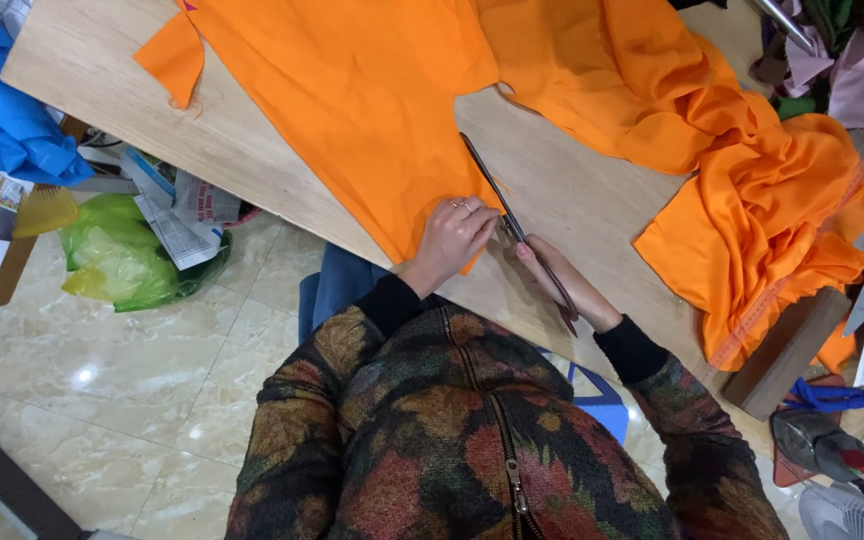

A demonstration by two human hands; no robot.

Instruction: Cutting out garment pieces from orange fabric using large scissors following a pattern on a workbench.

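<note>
Flat orange fabric (pixel 352 100) spread over a wooden table (pixel 572 190), its pointed corner pinned near the table's front edge under the left hand (pixel 452 240), fingers curled down. Just right of that corner, right hand (pixel 562 285) closed around scissors (pixel 512 222), blades apparently along the cloth's cut edge. More orange cloth (pixel 752 200) bunched at the table's right end.

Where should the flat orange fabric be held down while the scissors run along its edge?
Press flat on the orange fabric beside the cut line, coming from the near table edge, as the left hand does: it lies smooth there, clear of the scissors.
</note>
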